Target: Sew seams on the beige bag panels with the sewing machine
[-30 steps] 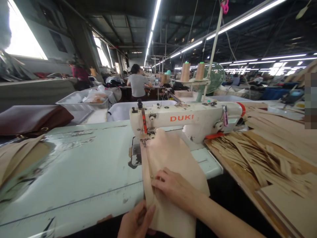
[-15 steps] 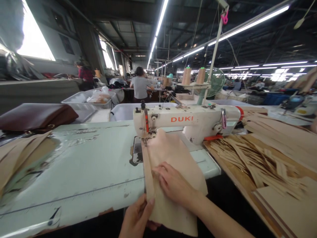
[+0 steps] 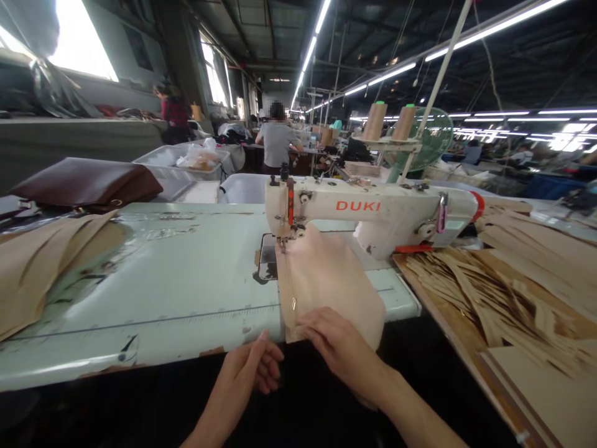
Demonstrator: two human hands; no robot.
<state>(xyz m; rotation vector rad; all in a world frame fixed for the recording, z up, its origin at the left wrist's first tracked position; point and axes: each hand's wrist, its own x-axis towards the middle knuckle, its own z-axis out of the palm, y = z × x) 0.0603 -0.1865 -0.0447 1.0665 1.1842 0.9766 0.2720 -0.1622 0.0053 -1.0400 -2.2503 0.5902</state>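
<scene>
A cream DUKI sewing machine (image 3: 373, 211) stands on a pale green table (image 3: 177, 292). A piece of beige fabric (image 3: 326, 280) with a zipper along its left edge lies under the needle and reaches the table's front edge. My right hand (image 3: 342, 351) grips the fabric's near edge, fingers closed on it. My left hand (image 3: 249, 370) hovers just left of it, below the table edge, with fingers curled and nothing visible in them.
Beige cut pieces (image 3: 494, 292) are heaped on a board to the right. More beige pieces (image 3: 37, 261) and a brown bag (image 3: 88, 183) lie at the left. White bins (image 3: 186, 165), thread cones (image 3: 387, 121), a fan and other workers are behind.
The fabric has fed farther under the needle, so less hangs over the front edge. My left hand has let go of the fabric edge. My right hand slid back to the near edge.
</scene>
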